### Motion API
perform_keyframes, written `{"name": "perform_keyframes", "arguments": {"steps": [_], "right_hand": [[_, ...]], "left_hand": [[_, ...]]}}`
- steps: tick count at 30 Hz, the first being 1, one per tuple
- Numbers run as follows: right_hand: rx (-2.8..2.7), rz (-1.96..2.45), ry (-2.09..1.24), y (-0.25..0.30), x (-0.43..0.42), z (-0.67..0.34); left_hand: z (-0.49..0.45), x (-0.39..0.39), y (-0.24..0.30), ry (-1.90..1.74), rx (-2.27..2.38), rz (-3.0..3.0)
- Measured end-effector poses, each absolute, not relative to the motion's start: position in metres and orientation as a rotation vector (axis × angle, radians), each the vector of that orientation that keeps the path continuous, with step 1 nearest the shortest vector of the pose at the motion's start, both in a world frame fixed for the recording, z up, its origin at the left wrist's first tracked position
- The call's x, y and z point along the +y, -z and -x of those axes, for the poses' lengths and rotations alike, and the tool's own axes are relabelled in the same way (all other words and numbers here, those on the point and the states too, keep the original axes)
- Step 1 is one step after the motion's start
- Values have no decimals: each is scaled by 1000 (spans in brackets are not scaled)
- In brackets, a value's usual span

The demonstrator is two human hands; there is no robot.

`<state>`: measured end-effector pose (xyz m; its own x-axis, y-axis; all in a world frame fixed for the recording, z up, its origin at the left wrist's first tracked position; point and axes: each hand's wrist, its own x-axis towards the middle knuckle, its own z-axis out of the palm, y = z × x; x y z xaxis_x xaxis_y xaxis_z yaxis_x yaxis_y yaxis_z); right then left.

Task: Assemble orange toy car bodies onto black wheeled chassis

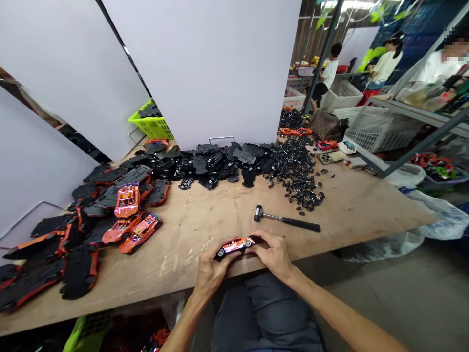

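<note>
Between my two hands, over the front edge of the table, is an orange toy car with its side and wheels facing me. My left hand grips one end of it, and my right hand grips the other end. Just beyond the right hand lies a black-handled mallet on the wood. To the left rest several orange toy cars, some upright on top of others turned with their black undersides up.
Black car bases are heaped along the back of the table. Right of them is a pile of wheel axles. A lime-green basket stands behind white panels. Other people sit at the back right, beyond a metal frame.
</note>
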<state>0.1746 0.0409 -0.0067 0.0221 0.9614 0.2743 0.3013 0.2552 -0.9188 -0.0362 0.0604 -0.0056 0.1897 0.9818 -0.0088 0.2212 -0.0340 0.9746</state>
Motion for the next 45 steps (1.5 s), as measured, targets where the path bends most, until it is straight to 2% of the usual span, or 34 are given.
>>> {"name": "perform_keyframes", "arguments": {"steps": [7, 13, 16, 20, 24, 28, 32, 35, 39, 42, 45], "right_hand": [[-1663, 1189, -803, -21, 45, -174], [-1662, 1303, -781, 11, 54, -179], [-1662, 1363, -684, 27, 64, -202], [-1626, 1513, -505, 36, 64, -236], [-1653, 1488, -338, 45, 56, -239], [-1722, 1421, -213, 47, 50, -232], [-1715, 1403, -169, 33, 45, -221], [-1818, 1344, -268, 9, 59, -183], [-2151, 1032, -488, -27, 113, -79], [-2490, 839, -412, -47, 161, 15], [-2836, 748, -251, -59, 193, 90]], "left_hand": [[44, 64, -9, -971, 1196, -1311], [48, 61, -14, -1003, 1266, -1388], [96, 89, -35, -1209, 1614, -1595], [206, 149, -88, -1473, 2066, -1531], [289, 205, -121, -1456, 2353, -1542], [305, 229, -111, -1225, 2459, -1614], [291, 205, -84, -1198, 2562, -1648], [285, 152, -64, -1180, 2786, -1523], [285, 81, -40, -875, 2907, -1320], [291, 62, -29, -779, 2672, -1428], [301, 62, -28, -847, 2574, -1447]]}}
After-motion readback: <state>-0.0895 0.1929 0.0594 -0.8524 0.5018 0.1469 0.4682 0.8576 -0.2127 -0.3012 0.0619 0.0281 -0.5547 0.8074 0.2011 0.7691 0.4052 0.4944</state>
